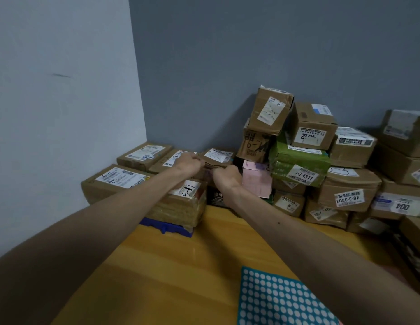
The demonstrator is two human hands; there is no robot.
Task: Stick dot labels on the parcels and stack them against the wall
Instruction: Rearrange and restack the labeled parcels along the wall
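Gripping a flat cardboard parcel [217, 158] at its near edge, the left hand [189, 164] and right hand [226, 178] are seen closed on it from either side. It is held low against the grey wall [227, 55], among other stacked parcels [305, 165]. A teal sheet of dot labels [279, 299] is laid on the wooden bench [180, 266], near its front edge.

Parcel sorting corner of a plain room, likely a small storeroom. Taped cardboard parcels [314, 127] bearing courier labels, piled against a grey wall [227, 55]. Wooden table [180, 266] carrying 1 sheet of dot labels [274, 301].
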